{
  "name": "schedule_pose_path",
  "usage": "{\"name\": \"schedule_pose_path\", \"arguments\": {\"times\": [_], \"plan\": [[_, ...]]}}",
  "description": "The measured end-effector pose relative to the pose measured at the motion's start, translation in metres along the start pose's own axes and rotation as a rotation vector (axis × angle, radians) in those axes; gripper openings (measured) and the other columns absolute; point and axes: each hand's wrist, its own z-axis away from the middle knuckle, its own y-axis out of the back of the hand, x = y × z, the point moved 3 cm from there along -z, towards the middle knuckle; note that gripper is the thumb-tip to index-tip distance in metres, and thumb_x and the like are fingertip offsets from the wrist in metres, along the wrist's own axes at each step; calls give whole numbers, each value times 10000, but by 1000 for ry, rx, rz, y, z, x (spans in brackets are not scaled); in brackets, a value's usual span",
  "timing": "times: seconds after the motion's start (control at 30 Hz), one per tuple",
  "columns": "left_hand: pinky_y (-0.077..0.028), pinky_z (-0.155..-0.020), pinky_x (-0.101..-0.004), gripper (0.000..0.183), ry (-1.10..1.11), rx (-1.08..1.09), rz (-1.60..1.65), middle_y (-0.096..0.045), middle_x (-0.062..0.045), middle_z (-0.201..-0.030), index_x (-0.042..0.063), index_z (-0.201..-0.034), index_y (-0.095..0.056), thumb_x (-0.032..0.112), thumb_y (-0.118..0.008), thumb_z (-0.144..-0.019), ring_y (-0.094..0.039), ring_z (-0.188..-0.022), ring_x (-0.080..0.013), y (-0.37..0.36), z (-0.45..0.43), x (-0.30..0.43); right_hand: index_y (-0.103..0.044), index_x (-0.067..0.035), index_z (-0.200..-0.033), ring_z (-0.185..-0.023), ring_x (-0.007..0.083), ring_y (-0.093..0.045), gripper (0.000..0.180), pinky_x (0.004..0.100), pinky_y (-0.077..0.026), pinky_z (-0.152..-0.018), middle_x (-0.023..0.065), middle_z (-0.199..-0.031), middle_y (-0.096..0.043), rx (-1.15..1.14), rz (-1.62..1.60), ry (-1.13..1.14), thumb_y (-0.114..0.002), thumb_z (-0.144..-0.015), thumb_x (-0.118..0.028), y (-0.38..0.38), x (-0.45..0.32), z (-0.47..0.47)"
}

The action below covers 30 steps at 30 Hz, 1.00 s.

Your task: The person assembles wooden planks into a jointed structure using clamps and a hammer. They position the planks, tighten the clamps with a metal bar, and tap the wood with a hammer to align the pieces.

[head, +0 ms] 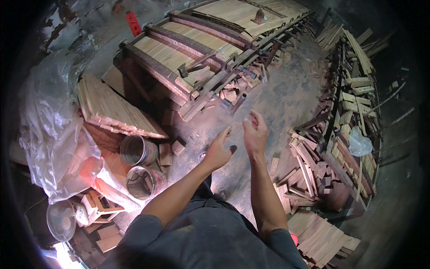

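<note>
My left hand (218,153) is held out over the dusty floor, thumb apart from the fingers, with nothing in it. Beside it on the right, my right hand (256,132) is raised with its fingers loosely curled; I see no object in it. Beyond both hands stands a long clamping frame (198,47) with dark crossbars over glued wooden panels (188,37). Its near end carries metal clamp screws (225,104), close to a metal pipe (240,102). A hammer-like tool (183,70) and wood offcuts (201,74) rest on the frame. Neither hand touches it.
Left of me are two buckets (134,149) (142,183), a stack of boards (117,104), plastic sheeting (57,127), a fan (61,220) and a small wooden stool (100,208). Scrap wood (305,168) and a loaded rack (352,154) line the right side, with a plank stack (319,235) nearer.
</note>
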Motion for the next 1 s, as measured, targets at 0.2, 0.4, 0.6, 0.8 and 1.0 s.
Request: {"name": "schedule_pose_path", "arguments": {"times": [0.2,0.4,0.6,0.8,1.0], "plan": [[-356,-1126,-452,741,-267,10,-510,-402,-294,-1459,-12,-1466,-340,172,-699,-844,-394,-1368,-429,-47,-168,-112,-649,9,-1159,-1049,366,-635,339,413,-479,-961,210,-1128,-659,16,272,89,-672,-848,-121,-79,28,-111],[-509,-844,-505,299,-268,-305,-481,-683,-211,-966,44,-1014,-646,303,-610,-870,-655,-947,-383,-79,-241,-119,-677,1,-1132,-1022,337,-676,316,399,-507,-928,196,-1079,-702,-137,544,36,-658,-835,-104,-97,63,-184],[-509,-778,-486,273,-186,-287,224,-683,-185,-903,40,-916,-648,288,-679,-808,-648,-897,-395,-55,-254,-107,-685,-14,-1058,-903,368,-655,215,425,-512,-849,200,-972,-692,-330,705,84,-637,-864,-93,-106,53,-184],[-486,-796,-453,261,-168,-573,396,-665,-172,-919,54,-870,-656,269,-723,-737,-633,-939,-358,-80,-259,-164,-661,-20,-1012,-878,344,-641,249,521,-453,-927,156,-928,-670,-444,500,291,-652,-788,-130,-119,52,-213],[-483,-735,-448,280,-386,-537,331,-657,-166,-869,62,-865,-662,287,-729,-711,-639,-878,-354,-75,-327,-125,-669,1,-1033,-851,310,-642,314,545,-431,-990,142,-894,-657,-496,441,266,-655,-756,-147,-113,65,-276]]}}
